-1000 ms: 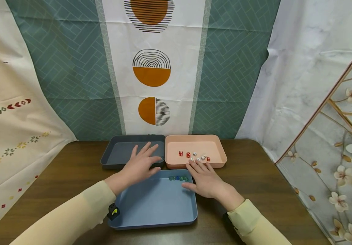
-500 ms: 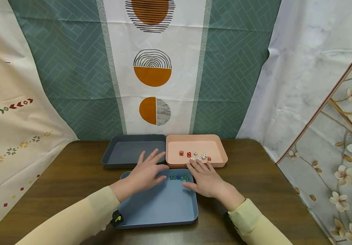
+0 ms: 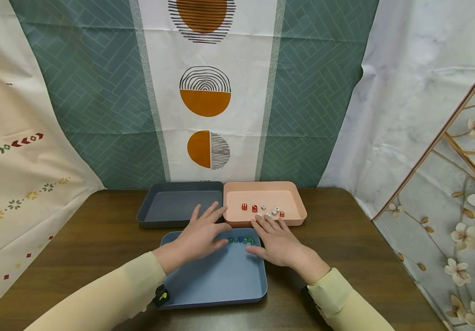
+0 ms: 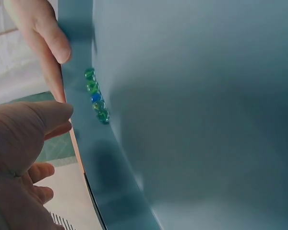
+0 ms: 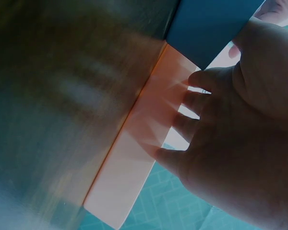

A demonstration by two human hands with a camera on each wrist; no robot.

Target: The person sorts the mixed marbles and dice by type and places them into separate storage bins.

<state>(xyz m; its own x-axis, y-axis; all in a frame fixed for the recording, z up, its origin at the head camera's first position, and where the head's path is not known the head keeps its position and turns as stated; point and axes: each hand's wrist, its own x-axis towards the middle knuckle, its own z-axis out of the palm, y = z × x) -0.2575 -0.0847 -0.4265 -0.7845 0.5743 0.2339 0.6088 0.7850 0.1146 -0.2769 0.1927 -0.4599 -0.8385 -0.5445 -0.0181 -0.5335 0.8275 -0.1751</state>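
My left hand (image 3: 198, 236) hovers with spread fingers over the far left part of the blue tray (image 3: 221, 280), fingertips reaching toward the gap between the two back trays. Along the far wall of that tray lies a row of several green and blue glass marbles (image 3: 240, 240), just right of my left thumb and seen closer as marbles (image 4: 96, 98) in the left wrist view. My right hand (image 3: 278, 243) spans the tray's far right corner, its fingertips at the near rim of the pink tray (image 3: 262, 191). Red and white dice (image 3: 263, 207) lie inside the pink tray. Neither hand holds anything.
A dark grey tray (image 3: 169, 204) stands at the back left, side by side with the pink one. All three trays rest on a brown wooden table (image 3: 328, 230). Patterned cloth (image 3: 316, 92) hangs behind and at both sides.
My left hand has moved right, from over the dark grey tray's near edge toward the marbles. My right hand, the dice and the marbles stay in place.
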